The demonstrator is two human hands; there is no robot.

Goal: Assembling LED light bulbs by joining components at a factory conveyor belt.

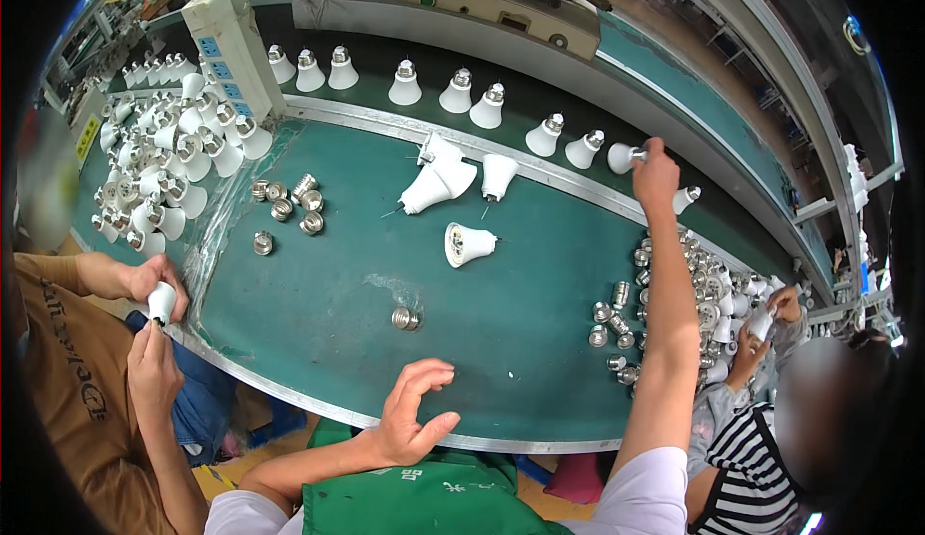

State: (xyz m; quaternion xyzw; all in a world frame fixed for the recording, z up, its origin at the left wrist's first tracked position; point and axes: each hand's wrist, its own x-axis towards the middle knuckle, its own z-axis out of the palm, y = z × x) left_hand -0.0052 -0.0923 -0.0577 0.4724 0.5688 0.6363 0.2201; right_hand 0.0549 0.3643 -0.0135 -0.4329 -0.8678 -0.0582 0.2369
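My right hand [657, 183] reaches far out to the conveyor at the back right. Its fingers are closed on the metal cap end of a white light bulb [621, 158], which tilts sideways over the belt. Near the front edge of the green table, my left hand [416, 419] is open, fingers curved apart, with nothing in it. Beyond it lies a single silver screw cap [405, 319]. Farther back, a white bulb housing [470, 245] lies on its side with thin wires at its narrow end. Several more housings [498, 176] lie behind it.
Capped bulbs [406, 83] stand in a row along the dark conveyor [366, 101]. Loose screw caps lie in groups at left [311, 223] and right [599, 312]. Heaped bulbs [183, 149] fill the left end. Co-workers' hands [154, 361] handle bulbs on both sides. A socket post [224, 48] rises back left.
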